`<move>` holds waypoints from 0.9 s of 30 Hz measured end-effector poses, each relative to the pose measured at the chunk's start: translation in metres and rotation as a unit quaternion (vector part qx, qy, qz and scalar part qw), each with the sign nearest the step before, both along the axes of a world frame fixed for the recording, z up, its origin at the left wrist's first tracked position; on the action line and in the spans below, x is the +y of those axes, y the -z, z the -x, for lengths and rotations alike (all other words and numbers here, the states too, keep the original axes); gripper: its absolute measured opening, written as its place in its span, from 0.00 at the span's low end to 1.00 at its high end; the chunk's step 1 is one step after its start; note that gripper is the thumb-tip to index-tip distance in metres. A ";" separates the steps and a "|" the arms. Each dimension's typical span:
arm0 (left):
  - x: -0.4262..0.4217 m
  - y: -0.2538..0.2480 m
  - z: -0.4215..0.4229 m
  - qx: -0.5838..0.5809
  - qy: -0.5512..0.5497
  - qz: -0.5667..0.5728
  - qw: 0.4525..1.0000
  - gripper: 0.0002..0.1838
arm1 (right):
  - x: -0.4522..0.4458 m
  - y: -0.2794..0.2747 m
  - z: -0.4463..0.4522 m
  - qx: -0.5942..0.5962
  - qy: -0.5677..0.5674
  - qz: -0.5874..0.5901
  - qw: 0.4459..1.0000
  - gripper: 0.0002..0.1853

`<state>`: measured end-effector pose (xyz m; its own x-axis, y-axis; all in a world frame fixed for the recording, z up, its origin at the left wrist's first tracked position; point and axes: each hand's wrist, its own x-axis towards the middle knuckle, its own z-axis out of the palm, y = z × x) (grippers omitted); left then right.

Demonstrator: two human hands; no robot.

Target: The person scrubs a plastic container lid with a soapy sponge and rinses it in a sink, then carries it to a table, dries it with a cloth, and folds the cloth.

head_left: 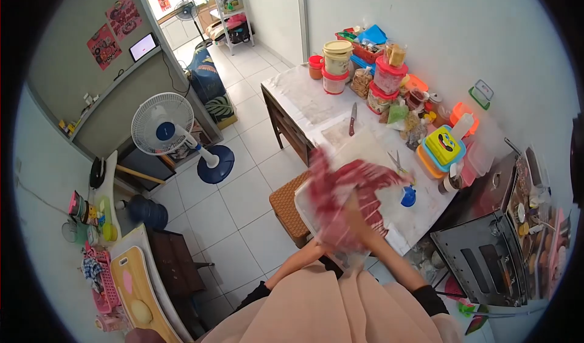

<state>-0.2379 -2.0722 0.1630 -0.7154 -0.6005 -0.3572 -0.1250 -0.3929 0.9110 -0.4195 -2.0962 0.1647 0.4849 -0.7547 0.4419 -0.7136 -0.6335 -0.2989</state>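
One red cloth (325, 191) is apparently being shaken; the grip of left hand (316, 248) and right hand (354, 214) cannot be told; steadying seems needed.

From here the red cloth (331, 188) is just a blur, and the right hand (354, 214) smears with it. I can't make out the left hand's (317, 246) fingers. The peach garment (304, 312) is cut off below.
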 end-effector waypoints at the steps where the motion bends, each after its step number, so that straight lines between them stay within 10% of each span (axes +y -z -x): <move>1: -0.004 0.030 -0.003 0.006 -0.011 0.335 0.942 0.38 | 0.003 -0.002 -0.004 0.034 -0.049 0.026 0.998 0.26; 4: 0.001 0.020 -0.016 0.021 0.041 0.347 0.937 0.40 | -0.010 -0.005 0.011 -0.074 -0.007 -0.090 0.993 0.22; 6: 0.002 -0.034 -0.016 0.133 0.005 -0.061 0.989 0.43 | -0.041 0.011 0.024 -0.217 0.171 -0.070 0.959 0.22; 7: 0.001 -0.039 -0.015 0.134 0.007 -0.062 0.989 0.43 | -0.058 0.012 0.027 -0.156 0.311 -0.083 0.934 0.22; 11: -0.009 -0.024 -0.012 0.089 0.085 0.037 0.992 0.47 | -0.033 -0.013 -0.009 -0.108 0.147 0.084 0.980 0.27; 12: -0.016 0.014 -0.017 0.041 0.109 0.345 0.931 0.47 | -0.019 -0.023 -0.022 -0.062 0.054 0.042 0.996 0.30; 14: -0.021 0.033 -0.019 -0.009 0.121 0.618 0.776 0.48 | -0.010 -0.041 -0.033 -0.069 0.000 0.022 0.997 0.25; 15: -0.019 0.029 -0.019 -0.001 0.129 0.368 0.921 0.46 | -0.025 -0.039 -0.025 -0.089 0.065 0.092 0.990 0.21; 17: -0.003 -0.024 -0.014 0.121 0.027 -0.026 0.992 0.41 | -0.066 -0.048 0.006 -0.151 0.228 0.085 0.958 0.16; 21: -0.010 -0.036 -0.006 0.127 0.035 0.024 0.991 0.38 | -0.085 -0.052 0.028 -0.252 0.327 -0.072 0.908 0.14; 24: -0.030 0.003 0.001 0.082 0.018 0.100 0.991 0.36 | -0.038 -0.061 -0.024 -0.134 0.052 0.137 0.980 0.15; 26: -0.043 0.053 -0.011 -0.025 0.035 0.525 0.850 0.34 | -0.027 -0.076 -0.033 -0.123 -0.001 0.123 0.985 0.16; 27: -0.044 0.031 -0.007 0.031 0.007 0.388 0.921 0.30 | -0.032 -0.075 -0.026 -0.119 0.003 0.124 0.985 0.16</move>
